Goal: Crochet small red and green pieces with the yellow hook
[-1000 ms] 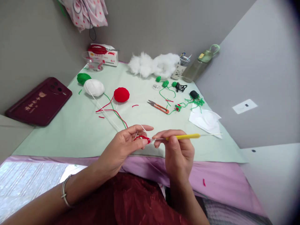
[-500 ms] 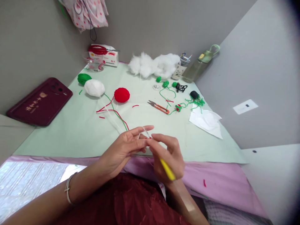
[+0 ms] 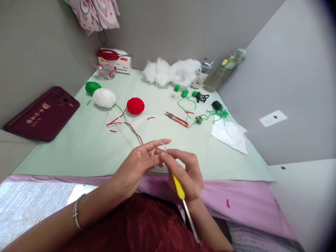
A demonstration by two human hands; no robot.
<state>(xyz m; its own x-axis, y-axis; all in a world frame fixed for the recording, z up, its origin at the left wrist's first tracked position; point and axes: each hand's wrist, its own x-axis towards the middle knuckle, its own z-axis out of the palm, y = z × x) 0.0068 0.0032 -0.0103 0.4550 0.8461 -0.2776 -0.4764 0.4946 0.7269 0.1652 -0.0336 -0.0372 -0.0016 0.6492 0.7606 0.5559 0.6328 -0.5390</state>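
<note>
My right hand [image 3: 185, 171] is closed around a crochet hook with a yellow grip [image 3: 179, 187]; its metal shaft slants down toward my lap. Near the front edge of the table, my left hand [image 3: 143, 159] has its index finger stretched out with white yarn [image 3: 160, 141] over it, thumb and other fingers pinched together. The small piece between the fingertips is mostly hidden. From my left hand, red, green and white strands run back to a red yarn ball [image 3: 135, 106], a green yarn ball [image 3: 92, 88] and a white yarn ball [image 3: 104, 98].
Orange thread snips [image 3: 176, 119] lie mid-table. Small green crocheted pieces [image 3: 184, 93], a black claw clip [image 3: 202, 97] and white paper [image 3: 229, 134] are to the right. Fibre stuffing [image 3: 172, 72], a pen cup [image 3: 201, 76] and a bottle [image 3: 223, 71] stand behind. A maroon phone [image 3: 42, 113] lies left.
The crochet hook has turned in my right hand, so its lower metal shaft now shows clearly. Both hands stay close together, shifted slightly left in view.
</note>
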